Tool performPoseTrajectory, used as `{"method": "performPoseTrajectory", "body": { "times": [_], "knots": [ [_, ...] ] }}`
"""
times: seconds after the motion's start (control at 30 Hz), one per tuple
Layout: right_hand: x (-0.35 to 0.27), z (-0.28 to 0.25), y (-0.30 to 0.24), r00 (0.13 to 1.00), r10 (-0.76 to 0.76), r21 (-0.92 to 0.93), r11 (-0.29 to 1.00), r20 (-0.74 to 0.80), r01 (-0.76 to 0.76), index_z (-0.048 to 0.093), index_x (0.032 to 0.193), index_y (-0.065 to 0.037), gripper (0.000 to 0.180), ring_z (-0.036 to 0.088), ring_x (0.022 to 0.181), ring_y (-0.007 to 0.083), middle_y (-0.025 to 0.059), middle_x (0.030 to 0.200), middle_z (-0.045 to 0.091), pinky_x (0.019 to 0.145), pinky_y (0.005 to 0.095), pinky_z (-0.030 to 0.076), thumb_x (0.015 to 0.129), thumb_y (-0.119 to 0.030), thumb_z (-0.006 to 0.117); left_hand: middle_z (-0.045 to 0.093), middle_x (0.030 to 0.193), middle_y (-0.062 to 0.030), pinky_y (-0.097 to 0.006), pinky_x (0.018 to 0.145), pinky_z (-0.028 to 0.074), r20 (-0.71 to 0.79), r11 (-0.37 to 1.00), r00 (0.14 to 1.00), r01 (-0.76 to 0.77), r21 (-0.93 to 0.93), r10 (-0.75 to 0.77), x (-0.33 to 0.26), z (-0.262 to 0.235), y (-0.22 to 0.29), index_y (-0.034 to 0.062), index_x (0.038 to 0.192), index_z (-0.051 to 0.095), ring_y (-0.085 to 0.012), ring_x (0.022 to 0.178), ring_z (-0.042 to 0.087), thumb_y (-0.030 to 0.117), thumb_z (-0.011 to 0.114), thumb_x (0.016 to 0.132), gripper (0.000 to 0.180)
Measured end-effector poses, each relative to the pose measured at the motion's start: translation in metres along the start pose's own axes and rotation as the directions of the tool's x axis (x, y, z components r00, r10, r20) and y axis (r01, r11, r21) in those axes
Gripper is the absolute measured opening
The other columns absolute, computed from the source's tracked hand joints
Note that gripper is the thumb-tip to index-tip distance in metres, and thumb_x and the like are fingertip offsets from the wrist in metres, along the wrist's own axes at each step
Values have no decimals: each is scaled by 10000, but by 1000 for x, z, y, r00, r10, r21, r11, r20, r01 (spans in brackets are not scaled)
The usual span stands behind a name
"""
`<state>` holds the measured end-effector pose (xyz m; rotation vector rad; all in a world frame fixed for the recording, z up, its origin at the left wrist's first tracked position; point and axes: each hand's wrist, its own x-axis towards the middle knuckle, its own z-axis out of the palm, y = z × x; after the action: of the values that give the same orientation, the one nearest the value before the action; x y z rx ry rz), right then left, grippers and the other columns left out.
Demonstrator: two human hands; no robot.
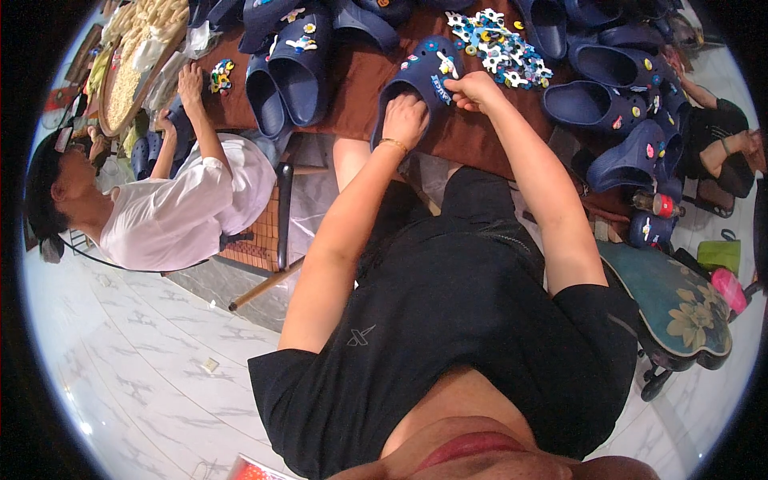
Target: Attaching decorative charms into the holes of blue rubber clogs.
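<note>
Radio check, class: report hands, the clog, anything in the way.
Left hand in opening of navy clog. Right hand at its right side. Clog on brown cloth. Charm pile close beyond, not blocking.

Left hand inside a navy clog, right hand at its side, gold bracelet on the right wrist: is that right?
The wrist is wrong: the head view shows the gold bracelet on the left wrist. The left hand is inside the navy clog, with the right hand at its side.

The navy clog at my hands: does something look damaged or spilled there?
Nothing stands out: the navy clog shows no damage, though your left hand hides part of its opening. The loose charms are heaped beside it.
</note>
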<state>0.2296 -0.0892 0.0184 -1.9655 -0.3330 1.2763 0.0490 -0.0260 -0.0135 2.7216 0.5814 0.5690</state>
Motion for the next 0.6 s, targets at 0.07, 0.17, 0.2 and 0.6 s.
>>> {"method": "performPoseTrajectory", "body": {
  "times": [0.07, 0.17, 0.2, 0.6],
  "knots": [
    [6, 1, -4, 999, 2, -128, 992, -45, -8, 586, 631, -10, 289, 542, 446, 116, 57, 577, 586, 389, 236, 418, 685, -254, 731, 541, 789, -86, -390, 731, 389, -3, 1000, 1000, -20, -9, 20, 3, 2, 2, 70, 734, 587, -271, 825, 512, 188, 572, 734, 119],
    [10, 4, 0, 995, -23, -240, 971, -100, -2, 563, 587, -35, 326, 503, 417, 107, 37, 547, 560, 380, 243, 383, 679, -300, 728, 538, 786, -85, -389, 725, 389, -13, 999, 999, -33, 12, 33, 5, 3, 2, 70, 732, 584, -270, 819, 510, 187, 572, 729, 117],
    [9, 5, -1, 993, -39, -225, 974, -109, 13, 548, 581, -56, 335, 475, 405, 99, 19, 536, 540, 373, 239, 355, 686, -325, 718, 533, 816, -97, -394, 751, 384, 48, 1000, 999, 0, -10, 1, 4, 3, 0, 63, 781, 575, -281, 850, 502, 175, 571, 726, 124],
    [-13, -20, 87, 956, -289, 404, 869, -54, 286, 547, 889, -19, 240, 507, 512, 104, 51, 695, 567, 428, 224, 374, 876, -254, 502, 546, 892, -153, -398, 756, 449, 186, 992, 978, 111, -66, -97, -33, -43, 33, 48, 1028, 560, -327, 870, 537, 324, 664, 698, 443]
  ]
}}
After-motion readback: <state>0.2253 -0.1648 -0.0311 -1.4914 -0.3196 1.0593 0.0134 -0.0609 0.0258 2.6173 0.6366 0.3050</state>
